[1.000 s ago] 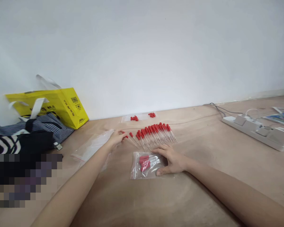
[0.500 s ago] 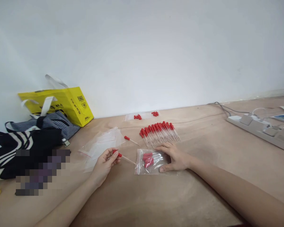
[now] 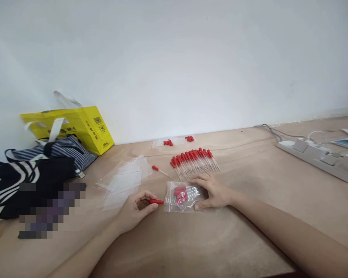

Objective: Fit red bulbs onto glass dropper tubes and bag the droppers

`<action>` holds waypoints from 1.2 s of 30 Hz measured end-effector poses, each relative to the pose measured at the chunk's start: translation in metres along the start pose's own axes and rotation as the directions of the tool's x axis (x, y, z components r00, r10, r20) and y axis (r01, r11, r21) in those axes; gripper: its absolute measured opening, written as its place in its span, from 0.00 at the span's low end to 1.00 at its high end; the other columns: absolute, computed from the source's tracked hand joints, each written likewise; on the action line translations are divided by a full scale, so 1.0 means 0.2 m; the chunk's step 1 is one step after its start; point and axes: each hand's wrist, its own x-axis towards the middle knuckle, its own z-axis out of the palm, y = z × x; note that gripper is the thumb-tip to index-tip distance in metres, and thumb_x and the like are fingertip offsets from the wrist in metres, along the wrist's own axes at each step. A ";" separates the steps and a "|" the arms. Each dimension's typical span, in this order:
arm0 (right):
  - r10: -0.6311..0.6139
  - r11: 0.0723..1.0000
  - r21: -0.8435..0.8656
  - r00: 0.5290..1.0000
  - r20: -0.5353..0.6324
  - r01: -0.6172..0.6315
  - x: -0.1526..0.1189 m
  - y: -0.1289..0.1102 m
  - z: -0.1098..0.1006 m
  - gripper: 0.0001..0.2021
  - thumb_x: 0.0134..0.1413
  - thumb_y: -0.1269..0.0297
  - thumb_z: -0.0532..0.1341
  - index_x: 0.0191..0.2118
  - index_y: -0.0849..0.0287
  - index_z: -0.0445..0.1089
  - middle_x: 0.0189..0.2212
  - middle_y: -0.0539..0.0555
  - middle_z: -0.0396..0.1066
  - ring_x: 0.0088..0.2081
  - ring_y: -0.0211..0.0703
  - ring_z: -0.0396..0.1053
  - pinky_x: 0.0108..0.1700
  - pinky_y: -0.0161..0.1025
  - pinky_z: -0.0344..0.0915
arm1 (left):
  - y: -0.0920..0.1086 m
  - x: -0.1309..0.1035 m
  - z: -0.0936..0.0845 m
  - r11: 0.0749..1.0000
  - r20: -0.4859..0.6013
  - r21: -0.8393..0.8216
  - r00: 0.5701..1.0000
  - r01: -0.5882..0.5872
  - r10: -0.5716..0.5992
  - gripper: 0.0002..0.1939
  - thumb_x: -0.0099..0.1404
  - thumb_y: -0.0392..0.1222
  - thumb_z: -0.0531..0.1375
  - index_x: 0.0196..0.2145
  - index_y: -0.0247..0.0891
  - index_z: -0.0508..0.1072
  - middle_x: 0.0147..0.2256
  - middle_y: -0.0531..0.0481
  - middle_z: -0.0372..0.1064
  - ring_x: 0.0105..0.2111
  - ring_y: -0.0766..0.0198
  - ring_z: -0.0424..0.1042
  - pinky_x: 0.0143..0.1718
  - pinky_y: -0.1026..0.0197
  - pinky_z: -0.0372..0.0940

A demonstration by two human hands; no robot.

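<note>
In the head view, my left hand [image 3: 140, 210] pinches a dropper by its red rubber bulb [image 3: 157, 201]. The dropper's clear tube points right, into the mouth of a clear zip bag [image 3: 169, 206] lying on the table. Several droppers with red bulbs [image 3: 181, 195] are inside that bag. Over the bag's right end rests my right hand [image 3: 214, 192], thumb and fingers spread apart along its edges. Behind the bag lies a row of several red-bulbed droppers [image 3: 194, 158], and a single dropper [image 3: 159, 170] lies to the row's left.
Flat clear zip bags [image 3: 124, 177] overlap left of centre. Near the wall, loose red bulbs [image 3: 168, 143] lie on clear plastic. A yellow bag [image 3: 89, 127] and striped and black cloth bags stand at left. A white power strip [image 3: 316, 160] with plugs and cables is at right.
My left hand has moved right and slightly down, bringing the dropper's tube into the bag's mouth until its bulb is close to the opening. My right hand stays on the bag.
</note>
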 end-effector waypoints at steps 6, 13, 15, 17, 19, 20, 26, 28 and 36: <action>-0.011 1.000 -0.011 1.000 0.003 0.011 0.01 -0.01 0.00 0.36 0.38 0.43 0.61 0.52 0.59 0.58 0.48 0.59 0.60 0.49 0.51 0.56 0.50 0.49 0.52 | 0.00 -0.01 0.10 0.941 -0.175 0.272 0.951 -0.204 0.256 0.05 0.50 0.44 0.61 0.25 0.42 0.73 0.25 0.52 0.73 0.25 0.63 0.69 0.29 0.62 0.64; -0.004 1.000 0.009 1.000 0.001 0.004 0.00 0.00 0.00 0.36 0.37 0.44 0.62 0.53 0.58 0.58 0.48 0.59 0.59 0.50 0.52 0.56 0.50 0.49 0.52 | 0.03 0.02 0.08 0.941 0.088 0.167 0.955 -0.294 0.283 0.10 0.54 0.44 0.58 0.34 0.45 0.76 0.26 0.51 0.72 0.27 0.63 0.68 0.30 0.62 0.63; -0.003 1.000 0.025 1.000 0.004 0.003 0.00 0.00 0.00 0.36 0.37 0.45 0.62 0.53 0.58 0.58 0.48 0.59 0.59 0.50 0.52 0.55 0.50 0.50 0.52 | 0.04 0.04 0.06 0.943 0.138 0.134 0.948 -0.305 0.287 0.11 0.57 0.42 0.55 0.37 0.44 0.75 0.27 0.50 0.71 0.29 0.64 0.67 0.31 0.62 0.62; -0.003 0.999 0.045 1.000 0.012 0.003 0.00 0.00 0.00 0.36 0.37 0.45 0.63 0.53 0.58 0.58 0.48 0.59 0.59 0.50 0.52 0.55 0.50 0.50 0.52 | 0.05 0.06 0.06 0.943 0.179 0.124 0.942 -0.309 0.285 0.12 0.58 0.41 0.54 0.37 0.43 0.75 0.28 0.50 0.71 0.30 0.64 0.67 0.33 0.63 0.62; -0.006 0.998 0.065 1.000 0.020 0.004 0.00 0.00 0.00 0.36 0.36 0.46 0.63 0.53 0.57 0.58 0.48 0.58 0.60 0.50 0.52 0.56 0.50 0.50 0.52 | 0.05 0.08 0.07 0.947 0.230 0.130 0.938 -0.295 0.261 0.11 0.58 0.40 0.54 0.37 0.42 0.73 0.31 0.50 0.70 0.32 0.64 0.67 0.35 0.63 0.61; -0.010 0.997 0.074 1.000 0.024 0.008 0.00 0.00 -0.01 0.36 0.36 0.46 0.63 0.52 0.57 0.58 0.47 0.58 0.60 0.49 0.52 0.56 0.51 0.50 0.52 | 0.05 0.09 0.08 0.949 0.257 0.133 0.935 -0.285 0.245 0.11 0.58 0.40 0.53 0.37 0.41 0.72 0.32 0.50 0.70 0.33 0.64 0.67 0.36 0.63 0.61; -0.054 0.991 0.127 0.997 0.047 0.047 0.01 -0.01 -0.03 0.36 0.34 0.48 0.65 0.52 0.57 0.60 0.46 0.57 0.61 0.49 0.49 0.56 0.51 0.48 0.52 | 0.05 0.13 0.12 0.965 0.351 0.106 0.917 -0.238 0.188 0.11 0.62 0.43 0.49 0.40 0.39 0.66 0.35 0.51 0.67 0.35 0.65 0.65 0.38 0.63 0.60; -0.056 0.990 0.136 0.997 0.057 0.047 0.01 0.00 -0.03 0.36 0.33 0.48 0.66 0.51 0.56 0.60 0.46 0.57 0.61 0.48 0.49 0.57 0.51 0.48 0.53 | 0.06 0.13 0.13 0.971 0.352 0.103 0.921 -0.218 0.169 0.11 0.62 0.43 0.49 0.39 0.39 0.67 0.34 0.50 0.68 0.34 0.65 0.65 0.37 0.64 0.60; -0.036 0.986 0.167 0.998 0.058 0.025 0.00 0.02 -0.02 0.37 0.32 0.47 0.66 0.52 0.55 0.60 0.47 0.57 0.60 0.50 0.51 0.56 0.51 0.49 0.52 | 0.08 0.12 0.15 0.976 0.302 0.106 0.941 -0.190 0.150 0.11 0.60 0.43 0.50 0.32 0.37 0.69 0.26 0.53 0.65 0.26 0.67 0.62 0.28 0.67 0.58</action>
